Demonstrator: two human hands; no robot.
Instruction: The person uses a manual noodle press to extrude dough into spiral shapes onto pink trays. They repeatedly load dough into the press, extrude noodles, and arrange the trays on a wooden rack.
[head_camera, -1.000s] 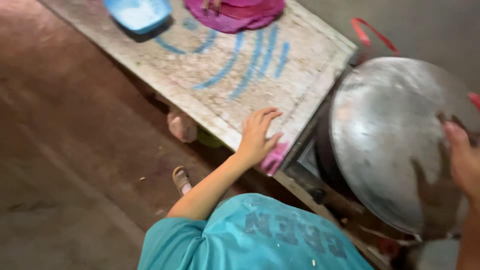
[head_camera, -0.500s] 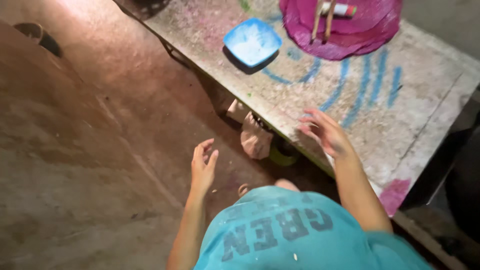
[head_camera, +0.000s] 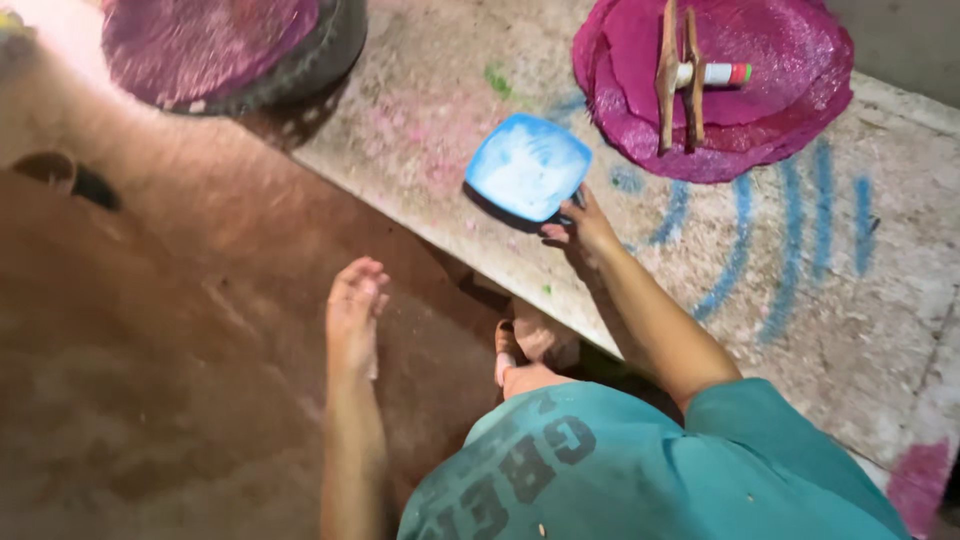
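The blue dish (head_camera: 527, 167) lies flat on the table (head_camera: 800, 330), one corner pointing at the right hand (head_camera: 580, 225) — fingers pinch that corner. Left hand (head_camera: 355, 300) hangs open. Pink sheets (head_camera: 760, 90) lie nearby — nothing between.

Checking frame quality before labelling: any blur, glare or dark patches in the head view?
Head view: overexposed glare at the top-left corner washes out the floor near the round pink-stained pan; soft overall. The right hand at the blue square dish and the left hand have smeared edges; the wooden tool on the magenta sheets reads clearly; the bottom-left floor is dim.
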